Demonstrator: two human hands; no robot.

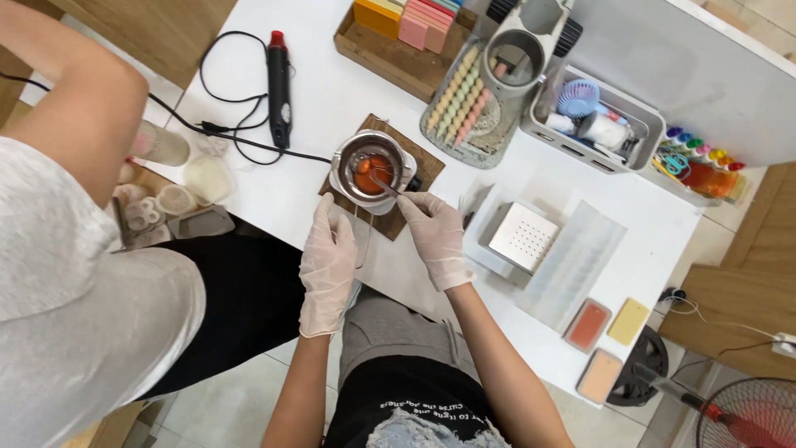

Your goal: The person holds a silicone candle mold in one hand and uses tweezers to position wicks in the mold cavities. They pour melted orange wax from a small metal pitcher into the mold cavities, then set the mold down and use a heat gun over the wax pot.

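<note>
White latex gloves cover both hands. The right hand (pixel 437 236) pinches a thin metal stirrer (pixel 384 186) whose tip dips into orange liquid in a steel melting pot (pixel 371 170). That pot sits on a wooden board (pixel 421 170) near the tabletop's near edge. The left hand (pixel 327 261) closes around the pot's wire handle (pixel 361 241), which reaches past that edge. Behind the board, toward the far-left corner, lies a black heat gun (pixel 279 83) with its coiled cable. To the right stand a perforated metal mould (pixel 522 236) and a grey basket (pixel 597 124). Another person's grey sleeve (pixel 75 274) fills the left side.
</note>
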